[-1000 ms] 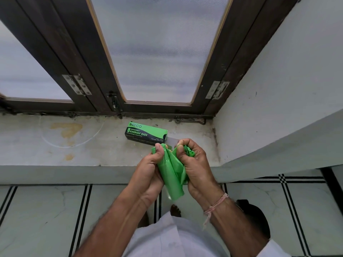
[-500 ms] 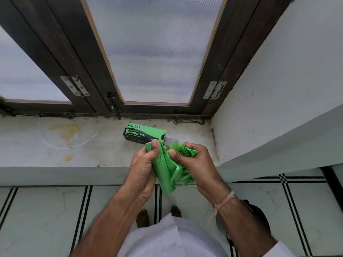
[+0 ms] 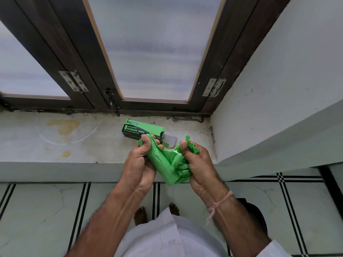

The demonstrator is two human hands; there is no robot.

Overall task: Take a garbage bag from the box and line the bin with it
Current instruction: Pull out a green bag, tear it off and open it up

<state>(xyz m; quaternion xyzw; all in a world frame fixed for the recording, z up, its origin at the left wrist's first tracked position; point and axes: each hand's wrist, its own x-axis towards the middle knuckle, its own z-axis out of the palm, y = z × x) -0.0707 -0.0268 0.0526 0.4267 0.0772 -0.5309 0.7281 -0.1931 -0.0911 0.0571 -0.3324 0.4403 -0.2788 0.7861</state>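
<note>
A green garbage bag (image 3: 168, 164), still partly rolled and crumpled, hangs between both hands over the front edge of the window sill. My left hand (image 3: 139, 162) pinches its upper left part. My right hand (image 3: 198, 164) grips the bunched right part, with a bit of green poking above the thumb. Behind the hands the green-and-black garbage bag box (image 3: 143, 128) lies on its side on the sill, its end flap (image 3: 169, 141) open toward the right. A dark round shape (image 3: 254, 217) on the floor under my right forearm may be the bin; it is mostly hidden.
The stained stone sill (image 3: 74, 138) runs left to right below a dark-framed window (image 3: 154, 49). A white wall (image 3: 278, 89) closes the right side. Tiled floor (image 3: 46, 210) with black lines lies below, with bare feet (image 3: 141, 216) near the middle.
My hands have drawn apart, the right one moving right, and the bag has spread wider between them. The box has not moved.
</note>
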